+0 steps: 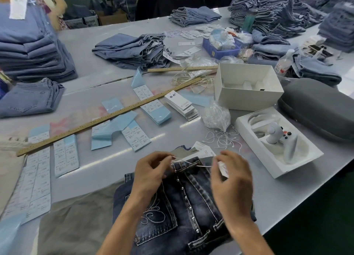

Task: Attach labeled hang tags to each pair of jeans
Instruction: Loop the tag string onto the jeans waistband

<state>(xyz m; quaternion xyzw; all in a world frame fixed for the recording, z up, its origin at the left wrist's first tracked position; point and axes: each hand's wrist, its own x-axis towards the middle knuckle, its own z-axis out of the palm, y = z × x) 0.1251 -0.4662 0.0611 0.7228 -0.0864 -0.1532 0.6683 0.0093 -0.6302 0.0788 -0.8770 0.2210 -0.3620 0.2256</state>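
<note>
Dark washed jeans [183, 203] with studs and white embroidery lie folded at the table's near edge. My left hand [151, 173] pinches one end of a thin white string [182, 161] just above the waistband. The string runs across a belt loop toward my right hand [232, 178]. My right hand pinches the other end and holds a white hang tag [223, 169]; this hand is blurred. A fanned stack of white hang tags [182, 105] lies in the middle of the table. Loose white strings [222, 138] lie beyond my right hand.
Blue label sheets [66, 155] and a long wooden ruler [107, 118] cover the left and middle. A white box [247, 86], a tray holding a controller [277, 139] and a grey case [321, 109] stand at the right. Stacks of folded jeans [32, 49] line the far side.
</note>
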